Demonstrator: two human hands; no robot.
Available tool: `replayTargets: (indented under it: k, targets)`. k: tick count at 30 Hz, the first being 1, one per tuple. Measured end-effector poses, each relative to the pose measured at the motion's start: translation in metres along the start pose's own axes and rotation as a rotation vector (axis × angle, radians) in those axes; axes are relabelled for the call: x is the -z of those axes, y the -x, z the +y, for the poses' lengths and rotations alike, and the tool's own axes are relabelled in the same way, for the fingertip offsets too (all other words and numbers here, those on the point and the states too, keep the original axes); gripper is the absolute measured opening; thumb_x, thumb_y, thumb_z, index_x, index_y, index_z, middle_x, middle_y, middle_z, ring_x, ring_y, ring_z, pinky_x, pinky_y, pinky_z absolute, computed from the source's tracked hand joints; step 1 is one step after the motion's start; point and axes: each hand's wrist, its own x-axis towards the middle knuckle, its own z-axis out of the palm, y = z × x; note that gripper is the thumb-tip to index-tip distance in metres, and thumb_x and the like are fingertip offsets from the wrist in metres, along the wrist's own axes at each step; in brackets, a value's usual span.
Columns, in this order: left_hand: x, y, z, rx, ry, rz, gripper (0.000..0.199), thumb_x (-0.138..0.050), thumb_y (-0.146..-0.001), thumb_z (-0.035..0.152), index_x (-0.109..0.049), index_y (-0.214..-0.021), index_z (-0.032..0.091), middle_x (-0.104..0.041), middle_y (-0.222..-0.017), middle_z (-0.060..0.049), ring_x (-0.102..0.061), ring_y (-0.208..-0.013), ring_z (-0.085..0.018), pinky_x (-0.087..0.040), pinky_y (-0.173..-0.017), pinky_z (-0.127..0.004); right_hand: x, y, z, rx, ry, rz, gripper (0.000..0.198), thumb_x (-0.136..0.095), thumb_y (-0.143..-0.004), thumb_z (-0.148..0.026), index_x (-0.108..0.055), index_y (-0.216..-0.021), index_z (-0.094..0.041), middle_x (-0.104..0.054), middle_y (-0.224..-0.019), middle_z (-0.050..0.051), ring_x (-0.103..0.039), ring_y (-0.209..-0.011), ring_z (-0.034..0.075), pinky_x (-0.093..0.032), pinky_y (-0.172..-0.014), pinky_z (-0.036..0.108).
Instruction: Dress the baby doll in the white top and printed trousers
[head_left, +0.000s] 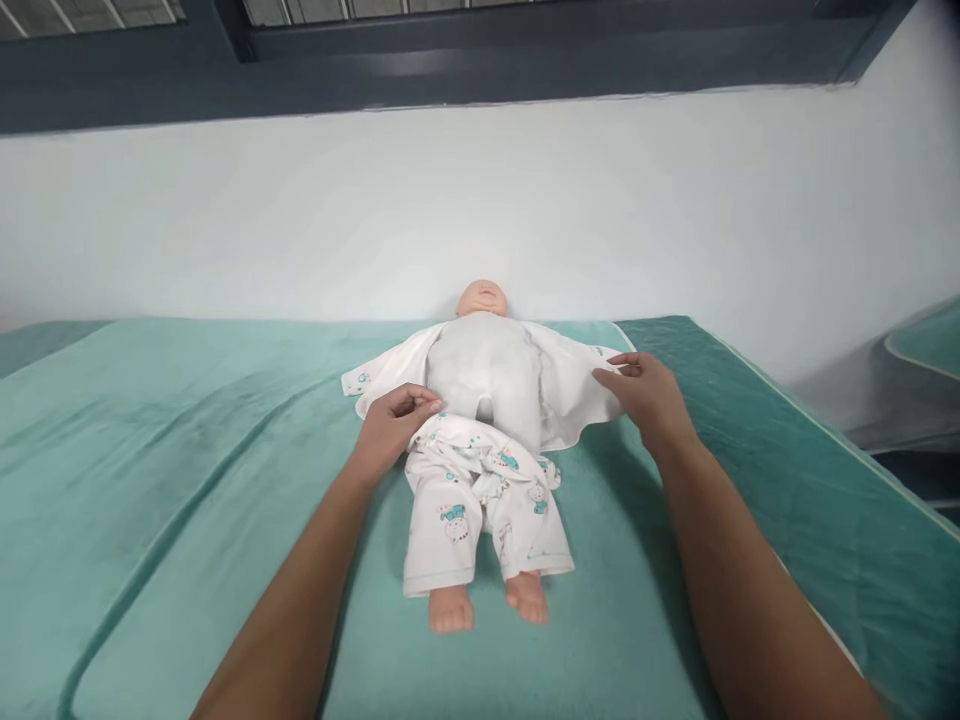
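On the green cover (615, 640), mid-scene: doll (484, 360) face-up, trousers (450, 515) below hips, jacket (574, 395) open.
Hands apart: right hand (649, 395) pinches jacket's right side, probably keeping it spread; left hand (397, 420) at waistband, can't tell if gripping.

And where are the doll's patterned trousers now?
In the head view, the trousers are below centre on the doll, above its bare feet, with the left hand by their upper left corner.
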Motion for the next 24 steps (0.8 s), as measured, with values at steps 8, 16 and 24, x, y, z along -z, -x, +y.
replayTargets:
  k: [8,16,24]
  targets:
    - [0.016,0.006,0.015,-0.073,-0.117,-0.311,0.019,-0.068,-0.079,0.036,-0.071,-0.078,0.017,-0.058,-0.079,-0.002,-0.049,-0.069,-0.012,-0.039,-0.062,-0.025,-0.002,0.011,-0.005,0.362,0.305,0.04,0.024,-0.068,-0.074,-0.036,-0.063,-0.09,-0.02,-0.064,-0.102,0.008,-0.061,-0.082,0.02,-0.046,-0.078,0.035]
    - [0.033,0.007,0.022,-0.162,-0.232,-0.55,0.017,-0.074,-0.076,0.038,-0.072,-0.084,0.023,-0.059,-0.091,-0.005,-0.055,-0.083,-0.018,-0.045,-0.072,-0.029,-0.031,0.084,-0.061,0.731,0.092,-0.756,0.02,-0.063,-0.088,-0.033,-0.065,-0.072,-0.022,-0.066,-0.076,0.001,-0.055,-0.078,0.017,-0.041,-0.074,0.033]
    - [0.021,0.014,0.023,-0.203,-0.098,-0.463,0.018,-0.074,-0.077,0.03,-0.061,-0.072,0.019,-0.058,-0.085,-0.005,-0.056,-0.082,-0.017,-0.045,-0.071,-0.029,-0.031,0.095,-0.069,0.626,-0.001,-0.838,0.02,-0.064,-0.087,-0.031,-0.06,-0.071,-0.021,-0.056,-0.073,-0.002,-0.049,-0.067,0.012,-0.038,-0.064,0.028]
